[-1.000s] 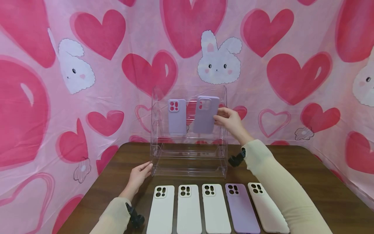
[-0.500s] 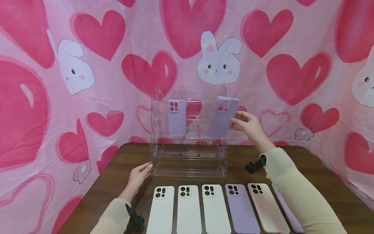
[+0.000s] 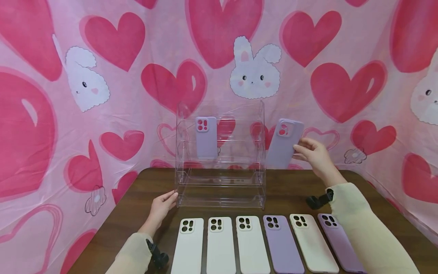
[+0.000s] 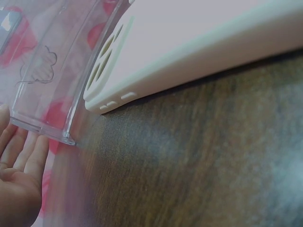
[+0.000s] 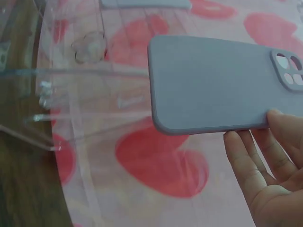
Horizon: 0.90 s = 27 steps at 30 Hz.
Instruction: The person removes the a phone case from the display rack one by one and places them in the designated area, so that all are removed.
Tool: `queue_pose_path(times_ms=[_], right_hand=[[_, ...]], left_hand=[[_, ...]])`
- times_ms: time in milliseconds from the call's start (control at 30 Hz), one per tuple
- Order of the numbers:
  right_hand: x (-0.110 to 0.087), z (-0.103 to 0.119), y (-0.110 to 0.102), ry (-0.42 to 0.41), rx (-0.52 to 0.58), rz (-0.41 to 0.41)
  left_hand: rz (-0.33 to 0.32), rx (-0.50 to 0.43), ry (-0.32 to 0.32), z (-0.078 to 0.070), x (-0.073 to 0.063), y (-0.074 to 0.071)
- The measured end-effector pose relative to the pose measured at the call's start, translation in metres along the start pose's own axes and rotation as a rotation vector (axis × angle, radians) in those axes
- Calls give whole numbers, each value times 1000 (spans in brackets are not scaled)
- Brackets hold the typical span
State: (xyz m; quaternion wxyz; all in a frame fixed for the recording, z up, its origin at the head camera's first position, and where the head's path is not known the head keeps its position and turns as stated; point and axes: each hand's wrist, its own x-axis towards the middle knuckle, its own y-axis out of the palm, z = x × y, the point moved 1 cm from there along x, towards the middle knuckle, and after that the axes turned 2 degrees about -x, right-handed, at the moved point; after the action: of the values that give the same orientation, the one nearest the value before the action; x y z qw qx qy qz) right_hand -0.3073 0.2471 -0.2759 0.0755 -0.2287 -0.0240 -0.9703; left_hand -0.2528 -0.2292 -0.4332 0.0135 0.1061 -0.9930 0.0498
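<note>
My right hand (image 3: 316,158) pinches the long edge of a lilac phone case (image 3: 285,146) between thumb and fingers. That case is raised in the air, slightly tilted, just right of a clear acrylic display rack (image 3: 220,202). In the right wrist view the phone case (image 5: 213,87) looks greyish, with its camera cutouts at the right. Another lilac phone case (image 3: 207,141) stands upright on an upper tier of the rack, at the left. My left hand (image 3: 162,203) touches the rack's lower left side; its fingers (image 4: 35,158) look fairly straight at the rack's edge.
Along the front of the brown table (image 3: 143,190) lies a row of phone cases: several pale ones, including a white case (image 3: 187,247), and two lilac ones, a lilac case (image 3: 284,245) and a lilac case (image 3: 345,243) partly under my right sleeve. A heart-patterned cloth (image 3: 219,83) hangs behind.
My right hand has carried the lilac phone case rightward, from in front of the rack to beside it. The rightmost lilac case has come into view. My left hand has stayed at the rack.
</note>
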Motion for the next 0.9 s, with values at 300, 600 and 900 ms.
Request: queue_pose_path(times_ms=[300,600,900], right_hand=[[-14,-21,-33,85,8,-38],[-27,-45,-54,187,-212,-29],[-34,-71,-64,323,-436,46]], left_hand=[[-2,4,-4,1,1,0],[-2,11,-7,0,1,0],[1,14,-4,1,1,0]])
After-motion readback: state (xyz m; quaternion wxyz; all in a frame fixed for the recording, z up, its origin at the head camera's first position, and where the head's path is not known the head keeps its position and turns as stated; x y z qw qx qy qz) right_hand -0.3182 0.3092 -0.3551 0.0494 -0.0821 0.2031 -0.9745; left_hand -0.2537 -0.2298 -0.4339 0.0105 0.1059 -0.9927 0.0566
